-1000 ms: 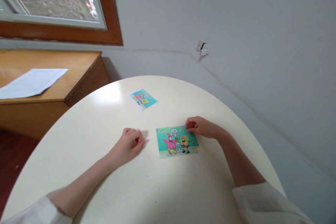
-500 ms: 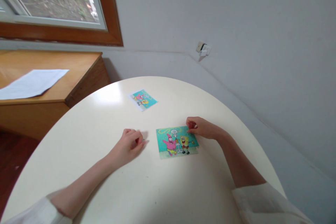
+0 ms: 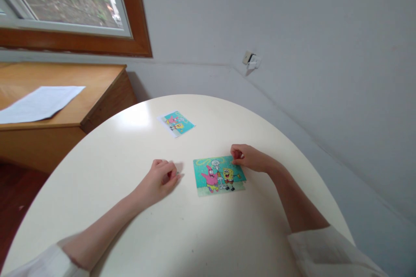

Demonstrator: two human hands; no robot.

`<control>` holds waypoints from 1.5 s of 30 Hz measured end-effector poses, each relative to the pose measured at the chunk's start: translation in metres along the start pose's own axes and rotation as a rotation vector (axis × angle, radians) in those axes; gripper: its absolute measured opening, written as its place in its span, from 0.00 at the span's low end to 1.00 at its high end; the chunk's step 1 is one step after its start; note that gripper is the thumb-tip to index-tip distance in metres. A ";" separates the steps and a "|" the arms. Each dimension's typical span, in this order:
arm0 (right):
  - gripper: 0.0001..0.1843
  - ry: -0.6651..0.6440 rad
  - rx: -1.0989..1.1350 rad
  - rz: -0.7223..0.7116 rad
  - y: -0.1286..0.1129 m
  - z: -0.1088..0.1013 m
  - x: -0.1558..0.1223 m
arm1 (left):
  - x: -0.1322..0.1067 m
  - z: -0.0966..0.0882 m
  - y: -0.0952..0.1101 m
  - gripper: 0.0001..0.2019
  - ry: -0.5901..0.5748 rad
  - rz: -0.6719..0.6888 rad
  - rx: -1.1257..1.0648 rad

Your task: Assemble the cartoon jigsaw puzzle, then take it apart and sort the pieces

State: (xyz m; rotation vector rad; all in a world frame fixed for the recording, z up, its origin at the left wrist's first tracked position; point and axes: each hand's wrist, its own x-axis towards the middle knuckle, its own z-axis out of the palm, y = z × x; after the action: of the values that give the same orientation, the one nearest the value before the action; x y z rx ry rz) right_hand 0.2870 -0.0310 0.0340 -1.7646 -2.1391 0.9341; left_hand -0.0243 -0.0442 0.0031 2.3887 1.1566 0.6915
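Observation:
A cartoon jigsaw puzzle (image 3: 219, 176), teal with pink and yellow figures, lies flat on the round cream table (image 3: 130, 156). My right hand (image 3: 250, 158) rests at the puzzle's upper right corner, fingers curled and pinched together; whatever they hold is hidden. My left hand (image 3: 160, 179) lies on the table just left of the puzzle, fingers curled closed over something too small to name. A small reference picture (image 3: 176, 123) with the same cartoon lies farther back on the table.
A wooden desk (image 3: 81, 91) with a white sheet of paper (image 3: 39, 101) stands to the left under a wood-framed window (image 3: 65, 4). Grey walls meet in a corner behind the table, with a small wall socket (image 3: 251, 59).

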 end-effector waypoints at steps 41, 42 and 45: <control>0.16 -0.084 0.118 0.039 0.011 -0.008 0.000 | 0.001 -0.010 -0.004 0.13 -0.055 -0.387 0.176; 0.16 -0.084 0.113 0.040 0.011 -0.007 0.000 | 0.001 -0.008 -0.004 0.13 -0.064 -0.389 0.178; 0.15 -0.077 0.109 0.035 0.010 -0.007 0.000 | 0.001 -0.003 -0.003 0.10 -0.082 -0.389 0.168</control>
State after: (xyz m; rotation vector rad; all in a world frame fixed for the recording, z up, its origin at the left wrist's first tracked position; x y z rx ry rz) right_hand 0.2989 -0.0278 0.0330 -1.7458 -2.0654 1.1228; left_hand -0.0274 -0.0411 0.0036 2.1979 1.6353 0.3781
